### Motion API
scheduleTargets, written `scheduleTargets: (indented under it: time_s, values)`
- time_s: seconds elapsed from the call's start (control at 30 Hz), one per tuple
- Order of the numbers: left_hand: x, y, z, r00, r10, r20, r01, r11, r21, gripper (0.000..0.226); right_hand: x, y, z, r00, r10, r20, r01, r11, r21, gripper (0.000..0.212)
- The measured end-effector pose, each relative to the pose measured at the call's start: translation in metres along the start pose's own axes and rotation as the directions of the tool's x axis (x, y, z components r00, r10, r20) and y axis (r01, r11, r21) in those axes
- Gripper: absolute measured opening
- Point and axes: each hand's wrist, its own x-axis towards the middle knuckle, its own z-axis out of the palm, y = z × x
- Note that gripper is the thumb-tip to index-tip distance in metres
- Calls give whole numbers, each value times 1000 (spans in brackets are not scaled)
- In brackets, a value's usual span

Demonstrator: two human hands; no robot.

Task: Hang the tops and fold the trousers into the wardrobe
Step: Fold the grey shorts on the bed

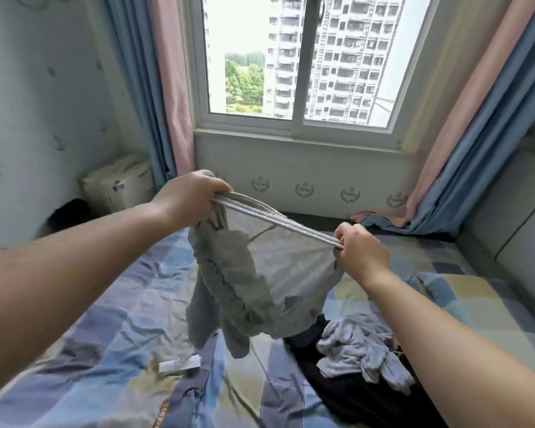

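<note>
A grey garment [260, 282] with a ribbed band along its top edge hangs in the air over the bed. My left hand [189, 199] grips the band's left end and my right hand [359, 251] pinches its right end, so the band is stretched taut between them. The rest of the cloth droops in crumpled folds toward the bed. Under it on the bed lie a dark garment [346, 393] and a crumpled light blue garment [362, 350].
The bed [112, 335] has a blue, grey and yellow checked cover, with a small white tube [179, 364] on it. A window [297, 63] with blue and pink curtains is ahead. A white box [118, 183] stands in the left corner. A padded headboard [507, 217] is at right.
</note>
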Motion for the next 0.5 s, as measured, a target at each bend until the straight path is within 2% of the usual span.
scheduleTargets:
  time_s: [0.13, 0.2, 0.3, 0.37, 0.5]
  values:
    - [-17, -32, -12, 995, -69, -72, 80, 982, 173, 34, 18, 0, -16, 999, -37, -8, 37, 999, -28, 9]
    - [-23, -44, -14, 986, -126, -108, 145, 969, 202, 32, 28, 0, -27, 999, -37, -5, 37, 999, -4, 11]
    - [-31, -56, -12, 955, -286, -78, 296, 936, 192, 24, 43, 5, -45, 1000, -6, -9, 6, 999, 46, 13]
    - [-35, -59, -10, 928, -371, -26, 369, 911, 185, 28, 51, 12, -55, 1000, 10, -12, -9, 996, 83, 15]
    - [-32, -56, -11, 857, -514, -32, 514, 857, -9, 28, 58, 25, -60, 997, 74, 4, -74, 989, 130, 16]
